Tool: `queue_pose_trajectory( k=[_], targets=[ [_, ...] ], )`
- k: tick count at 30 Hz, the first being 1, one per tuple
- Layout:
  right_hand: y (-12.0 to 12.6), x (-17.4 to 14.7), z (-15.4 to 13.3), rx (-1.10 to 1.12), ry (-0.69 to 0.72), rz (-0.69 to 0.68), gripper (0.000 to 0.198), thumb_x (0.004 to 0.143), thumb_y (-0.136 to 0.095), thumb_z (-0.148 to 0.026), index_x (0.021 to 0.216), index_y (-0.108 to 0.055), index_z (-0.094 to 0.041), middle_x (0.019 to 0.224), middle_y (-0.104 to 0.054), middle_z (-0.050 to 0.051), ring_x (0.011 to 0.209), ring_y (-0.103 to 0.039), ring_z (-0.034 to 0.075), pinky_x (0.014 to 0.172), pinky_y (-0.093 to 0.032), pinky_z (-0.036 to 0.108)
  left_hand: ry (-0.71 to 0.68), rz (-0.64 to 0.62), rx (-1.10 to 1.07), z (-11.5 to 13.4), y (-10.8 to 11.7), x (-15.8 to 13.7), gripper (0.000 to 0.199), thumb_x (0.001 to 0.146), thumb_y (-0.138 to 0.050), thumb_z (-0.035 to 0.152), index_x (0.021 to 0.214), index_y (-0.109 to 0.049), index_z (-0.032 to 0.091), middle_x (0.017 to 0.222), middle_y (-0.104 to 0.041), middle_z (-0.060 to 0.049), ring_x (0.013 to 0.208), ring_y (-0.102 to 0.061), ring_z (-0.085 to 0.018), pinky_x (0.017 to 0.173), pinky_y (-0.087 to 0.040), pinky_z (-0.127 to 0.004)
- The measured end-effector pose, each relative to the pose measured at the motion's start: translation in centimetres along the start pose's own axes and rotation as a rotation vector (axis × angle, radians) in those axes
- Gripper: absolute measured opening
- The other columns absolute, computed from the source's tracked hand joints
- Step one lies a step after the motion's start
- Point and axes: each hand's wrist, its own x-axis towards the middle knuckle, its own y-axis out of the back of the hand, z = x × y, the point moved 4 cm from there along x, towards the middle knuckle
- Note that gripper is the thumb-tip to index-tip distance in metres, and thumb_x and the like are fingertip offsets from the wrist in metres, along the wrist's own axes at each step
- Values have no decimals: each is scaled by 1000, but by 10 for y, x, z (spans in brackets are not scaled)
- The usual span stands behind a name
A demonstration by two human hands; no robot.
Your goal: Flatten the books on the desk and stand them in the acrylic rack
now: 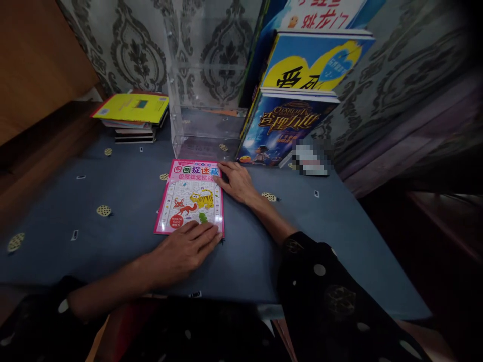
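A pink-bordered children's picture book (188,196), with a fox and a yellow striped cat on its cover, lies flat on the cloth-covered table. Across its lower edge rests my left hand (184,251), open, fingers stretched out flat over the cover's bottom right part. My right hand (237,183) touches the upper right edge of the book, its thumb and fingers extended and apart over the border. Just behind the book stands a clear acrylic book rack (206,148).
In the rack's right side stand a dark blue book (287,125), a blue and yellow book (317,60) and others behind. A stack of books with a yellow one (132,108) on top sits at the back left. Near the right edge lies a pixelated object (311,158). Patterned curtain behind.
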Motion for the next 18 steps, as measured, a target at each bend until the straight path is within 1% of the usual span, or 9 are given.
queue_pose_trajectory(
  k=[4,8,11,13,16,18],
  targets=[
    [-1,0,1,14,14,7,55,100,-43,-52,136,-60,-15,138,-61,15,122,-55,32,101,-44,49,78,1,49,1,2,-18,46,95,-47,13,141,-49,10,134,-62,-15,127,-54,-25,106,-41,-39],
    [-1,-1,1,19,8,-1,55,99,-44,-52,136,-60,-14,139,-60,15,123,-54,34,102,-43,51,164,8,82,-7,9,-45,50,89,-47,6,138,-53,11,131,-64,-14,123,-57,-26,103,-45,-39],
    [1,0,0,3,-10,-27,52,99,-49,-46,137,-59,-11,140,-59,17,125,-53,34,103,-43,50,257,52,99,-15,16,-67,52,85,-45,1,133,-58,15,126,-67,-12,114,-61,-25,96,-51,-38],
    [4,0,-2,-29,-21,-39,50,98,-53,-39,136,-58,-9,140,-58,19,126,-53,34,105,-42,50,313,92,75,-20,20,-78,53,85,-44,0,133,-59,18,123,-69,-12,110,-62,-25,91,-54,-39],
    [12,-3,-20,-79,9,-19,40,97,-55,-27,129,-62,-5,136,-60,22,128,-52,35,108,-39,52,361,166,50,-23,22,-86,50,87,-44,1,130,-62,18,119,-70,-11,107,-63,-24,89,-55,-39],
    [13,-8,-45,-79,81,-25,33,97,-53,-22,121,-67,-6,133,-62,22,128,-53,33,110,-38,52,376,194,78,-22,23,-85,47,88,-42,-1,125,-65,16,117,-71,-10,105,-63,-23,88,-55,-37]
  ],
)
